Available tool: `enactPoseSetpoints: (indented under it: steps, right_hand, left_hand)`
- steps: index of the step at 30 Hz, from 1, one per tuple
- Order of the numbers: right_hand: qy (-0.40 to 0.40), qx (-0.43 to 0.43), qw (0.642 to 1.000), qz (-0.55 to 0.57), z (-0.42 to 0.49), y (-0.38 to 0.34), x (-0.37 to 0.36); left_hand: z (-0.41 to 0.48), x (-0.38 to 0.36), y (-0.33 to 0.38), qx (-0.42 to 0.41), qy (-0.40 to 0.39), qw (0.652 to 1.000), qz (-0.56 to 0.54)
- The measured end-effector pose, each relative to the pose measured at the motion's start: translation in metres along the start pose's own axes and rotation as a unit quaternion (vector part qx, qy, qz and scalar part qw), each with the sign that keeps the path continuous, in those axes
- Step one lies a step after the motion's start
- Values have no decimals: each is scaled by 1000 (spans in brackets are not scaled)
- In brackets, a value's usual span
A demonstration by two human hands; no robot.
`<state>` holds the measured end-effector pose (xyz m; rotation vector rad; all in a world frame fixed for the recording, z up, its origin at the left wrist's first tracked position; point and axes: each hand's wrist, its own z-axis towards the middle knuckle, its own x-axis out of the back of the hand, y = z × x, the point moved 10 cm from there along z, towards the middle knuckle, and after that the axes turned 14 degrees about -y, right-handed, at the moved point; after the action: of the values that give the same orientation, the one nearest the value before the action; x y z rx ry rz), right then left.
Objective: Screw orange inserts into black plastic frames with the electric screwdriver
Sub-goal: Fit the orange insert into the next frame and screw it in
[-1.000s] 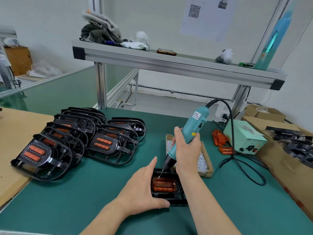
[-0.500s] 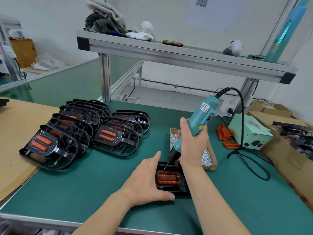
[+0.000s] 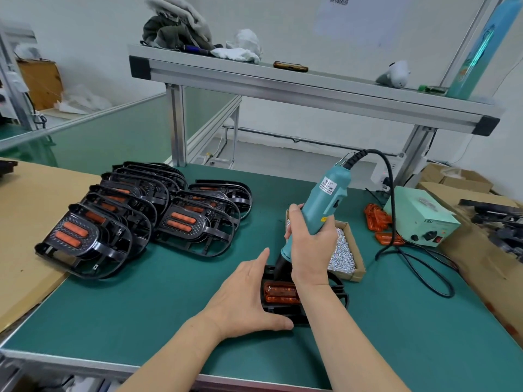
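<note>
On green mat, near centre: black frame (image 3: pixel 338 290) lies flat, orange insert (image 3: pixel 280 292) seated in it. Left hand (image 3: pixel 246 298) unclenched, fingers straight against frame's left side, thumb along its near edge, bracing it. Right hand (image 3: pixel 308 250) wrapped round electric screwdriver (image 3: pixel 328 199); teal body tilts up toward far right, black nose down at frame's far edge, just beyond the insert. Bit tip too dark to make out. Box of screws (image 3: pixel 343 250) just right of the tool. Loose inserts (image 3: pixel 376 219) and power supply (image 3: pixel 421 219) farther right, cable running to the tool. Stacked frames (image 3: pixel 135 216) with orange inserts overlap in rows at left, partly on cardboard sheet (image 3: pixel 28 222).
</note>
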<state>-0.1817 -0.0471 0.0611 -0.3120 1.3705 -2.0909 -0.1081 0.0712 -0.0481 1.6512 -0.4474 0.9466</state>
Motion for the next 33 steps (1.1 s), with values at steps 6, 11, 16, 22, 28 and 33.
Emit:
enactPoseSetpoints:
  steps: [6, 11, 16, 22, 28, 33]
  right_hand:
    - [-4, 4, 1000, -1, -1, -2, -2]
    - [-3, 2, 1000, 1, -1, 0, -1]
    - [3, 3, 1000, -3, -3, 3, 0]
    - [-8, 12, 1000, -1, -7, 2, -3]
    - [5, 12, 1000, 29, -9, 3, 2]
    - [0, 14, 1000, 19, -11, 9, 0]
  left_hand:
    - [0, 0, -1, 1, 1, 1000, 0]
    - [1, -1, -2, 1, 1, 1000, 2]
    - [1, -1, -3, 2, 2, 1000, 0]
    - [1, -1, -3, -1, 1, 1000, -1]
    - [0, -2, -5, 4, 2, 1000, -13]
    - [1, 0, -5, 2, 4, 1000, -21]
